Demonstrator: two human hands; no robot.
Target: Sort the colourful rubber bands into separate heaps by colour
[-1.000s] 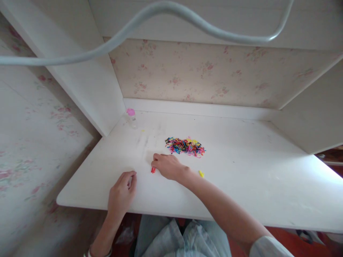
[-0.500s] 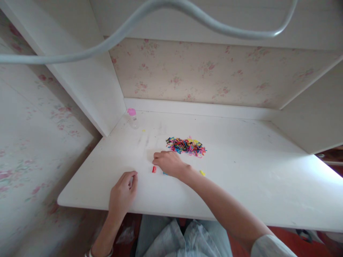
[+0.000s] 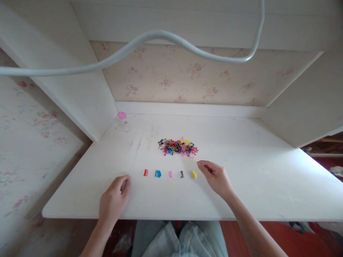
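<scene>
A heap of small coloured rubber bands point(image 3: 178, 147) lies in the middle of the white table. In front of it runs a row of little groups: red bands point(image 3: 145, 172), blue bands point(image 3: 158, 174), a pink band point(image 3: 170, 174), black bands point(image 3: 182, 174) and yellow bands point(image 3: 194, 174). My right hand point(image 3: 216, 178) hovers just right of the yellow group, thumb and fingertips pinched together; anything between them is too small to make out. Left of the red group, my left hand point(image 3: 114, 195) rests curled on the table, thumb against forefinger, with nothing visible in it.
A clear bottle with a pink lid point(image 3: 122, 115) stands at the table's back left corner. One tiny yellow piece point(image 3: 135, 133) lies near it. White panels point(image 3: 88, 107) border the table, and a pale cable point(image 3: 160, 34) crosses the upper view.
My right hand has moved right, from above the row near the red group to beside the yellow group, uncovering the row. My left hand stays in place. The view has shifted slightly.
</scene>
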